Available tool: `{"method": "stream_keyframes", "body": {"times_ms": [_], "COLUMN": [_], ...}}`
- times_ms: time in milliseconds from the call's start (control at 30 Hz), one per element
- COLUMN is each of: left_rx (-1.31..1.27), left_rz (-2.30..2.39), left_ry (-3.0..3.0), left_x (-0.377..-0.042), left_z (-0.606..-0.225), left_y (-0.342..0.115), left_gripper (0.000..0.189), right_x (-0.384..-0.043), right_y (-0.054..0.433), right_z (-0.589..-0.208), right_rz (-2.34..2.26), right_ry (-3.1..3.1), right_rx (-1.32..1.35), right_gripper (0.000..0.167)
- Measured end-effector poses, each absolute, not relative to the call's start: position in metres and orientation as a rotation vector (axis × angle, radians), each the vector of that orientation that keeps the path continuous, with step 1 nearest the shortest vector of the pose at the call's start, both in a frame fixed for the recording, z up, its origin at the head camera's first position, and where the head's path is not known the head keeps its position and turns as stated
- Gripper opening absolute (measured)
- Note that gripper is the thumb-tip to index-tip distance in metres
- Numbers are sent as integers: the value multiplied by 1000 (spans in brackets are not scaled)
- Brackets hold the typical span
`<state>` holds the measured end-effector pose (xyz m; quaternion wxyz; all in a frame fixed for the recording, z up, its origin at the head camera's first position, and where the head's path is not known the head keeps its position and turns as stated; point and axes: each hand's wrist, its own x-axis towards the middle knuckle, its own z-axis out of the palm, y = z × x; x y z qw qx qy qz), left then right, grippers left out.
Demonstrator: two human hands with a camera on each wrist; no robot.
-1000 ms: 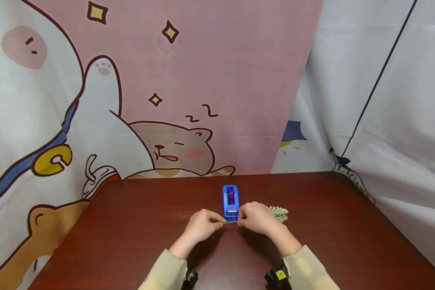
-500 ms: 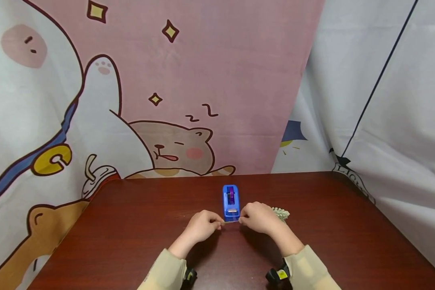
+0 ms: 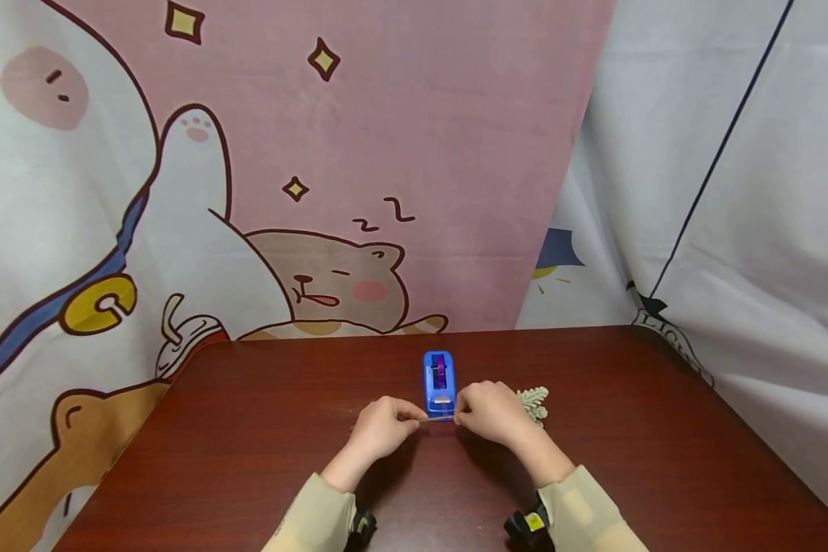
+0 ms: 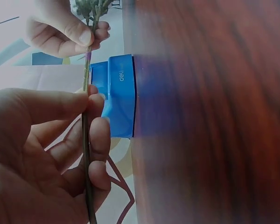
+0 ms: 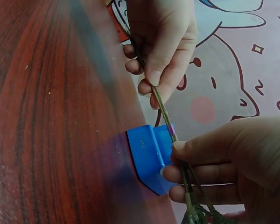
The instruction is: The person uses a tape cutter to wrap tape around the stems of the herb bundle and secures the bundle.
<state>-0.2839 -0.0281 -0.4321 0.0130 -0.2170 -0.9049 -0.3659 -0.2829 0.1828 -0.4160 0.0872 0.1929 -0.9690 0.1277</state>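
My left hand (image 3: pixel 381 429) and my right hand (image 3: pixel 493 412) hold a thin green flower stem (image 5: pixel 164 114) level between them. The left thumb and fingers pinch it midway, and its dark lower end runs on under the left palm in the left wrist view. My right fingers pinch it close below the pale green leafy head (image 3: pixel 533 402), where the stem looks branched. A small band of purple tape (image 5: pixel 172 129) lies round the stem beside the right thumb. Just beyond the hands stands a blue tape dispenser (image 3: pixel 439 383) with a purple roll; neither hand visibly grips it.
The dark red wooden table (image 3: pixel 283 445) spreads around the hands. A cartoon-printed cloth (image 3: pixel 455 192) hangs behind its far edge, and a white cloth (image 3: pixel 752 230) hangs at the right. Black wrist cameras (image 3: pixel 524 527) sit at both cuffs.
Both hands have risen slightly in the head view, still holding the stem. The leafy head shifted right, then back up and left as the stem tilted. The dispenser has stayed put.
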Motion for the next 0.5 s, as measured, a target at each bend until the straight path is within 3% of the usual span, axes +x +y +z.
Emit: {"method": "stream_keyframes", "body": {"times_ms": [300,500], "left_rx": [-709,-692], "left_rz": [-1065,-1101], "left_ry": [-2834,-2813], "left_x": [-286,-287], "left_z": [-435,-433], "left_y": [-27,-29], "left_gripper": [15,13], "right_x": [-284,-285], "right_y": [182,182], "right_z": [-422,-420], "right_rz": [386,510], "right_ry": [-2887,-2896], "right_rx": [599,671], "right_gripper": [21,13]}}
